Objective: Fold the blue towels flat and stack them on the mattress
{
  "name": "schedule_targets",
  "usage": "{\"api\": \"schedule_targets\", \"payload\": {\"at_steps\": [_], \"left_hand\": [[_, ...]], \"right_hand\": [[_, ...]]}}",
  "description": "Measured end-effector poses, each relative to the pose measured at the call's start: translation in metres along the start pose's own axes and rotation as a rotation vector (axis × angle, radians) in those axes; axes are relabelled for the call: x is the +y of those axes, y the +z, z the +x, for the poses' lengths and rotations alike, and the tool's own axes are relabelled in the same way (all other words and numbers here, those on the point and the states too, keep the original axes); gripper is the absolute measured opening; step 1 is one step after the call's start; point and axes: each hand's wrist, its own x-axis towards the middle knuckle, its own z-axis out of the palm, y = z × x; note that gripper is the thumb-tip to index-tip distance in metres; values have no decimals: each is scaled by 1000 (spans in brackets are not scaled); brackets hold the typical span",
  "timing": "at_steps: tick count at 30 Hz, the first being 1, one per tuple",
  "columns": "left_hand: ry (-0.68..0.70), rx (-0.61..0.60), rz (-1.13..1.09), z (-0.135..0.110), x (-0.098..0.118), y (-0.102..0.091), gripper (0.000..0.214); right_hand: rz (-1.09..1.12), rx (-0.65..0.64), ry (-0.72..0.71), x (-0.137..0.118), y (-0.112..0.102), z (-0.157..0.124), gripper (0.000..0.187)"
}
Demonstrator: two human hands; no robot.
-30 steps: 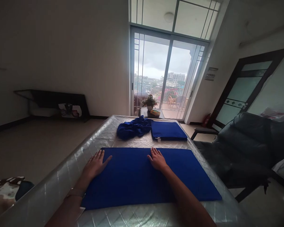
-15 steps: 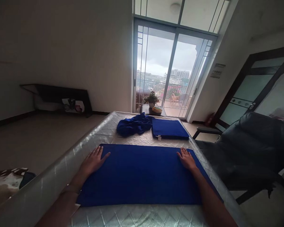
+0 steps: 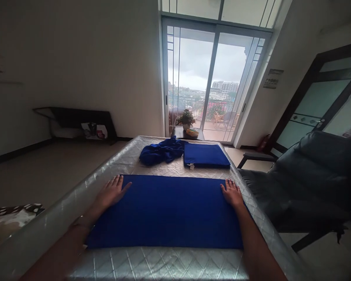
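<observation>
A blue cloth [image 3: 172,212] lies flat in a wide rectangle across the near part of the mattress. My left hand [image 3: 110,192] rests open on its far left corner, fingers stretched forward and thumb apart. On its far right corner lies my right hand [image 3: 233,192], also open and flat. Beyond it sits a smaller folded blue cloth [image 3: 207,155] with a white tag at its front edge. A crumpled blue cloth [image 3: 160,151] is heaped to the left of that one and touches it. My forearms cover parts of the wide cloth's side edges.
The silver quilted mattress [image 3: 163,265] carries all the cloths. A dark armchair [image 3: 304,187] stands close on the right. Behind the mattress, a small table [image 3: 178,132] holds a potted plant [image 3: 186,119] before a glass sliding door [image 3: 190,70]. A dark bench-like piece [image 3: 84,117] is along the left wall.
The view has tilted and shifted slightly. Both hands stay spread on the far corners of the wide blue cloth, and the cloths look unchanged.
</observation>
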Motion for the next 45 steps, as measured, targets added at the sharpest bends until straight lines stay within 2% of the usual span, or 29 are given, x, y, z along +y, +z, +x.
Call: {"api": "schedule_targets", "payload": {"at_steps": [3, 6, 8, 11, 14, 18, 24, 33, 40, 45], "left_hand": [[190, 29, -83, -1, 49, -10, 84], [488, 18, -204, -4, 119, -12, 83], [629, 27, -275, -6, 164, -9, 82], [686, 6, -306, -7, 212, 0, 83], [654, -30, -317, -5, 226, 9, 86], [585, -53, -323, 0, 209, 13, 90], [508, -59, -301, 6, 163, 9, 87], [306, -79, -233, 15, 74, 3, 79], [145, -61, -154, 31, 3, 11, 74], [79, -42, -165, 34, -16, 16, 75]], "right_hand": [[16, 4, 4, 0, 1, 0, 69], [27, 3, 8, 1, 3, 1, 68], [29, 2, 14, 1, 3, 1, 68], [29, 8, 12, 1, 4, 0, 67], [32, 13, 6, 1, 5, 0, 67], [37, 17, 10, 1, 6, 1, 67], [27, 12, 7, 2, 6, 2, 67], [16, 7, 18, 3, 6, 2, 67], [-11, 1, 15, 4, 5, 2, 66], [-29, -19, 21, 5, 2, 2, 66]]}}
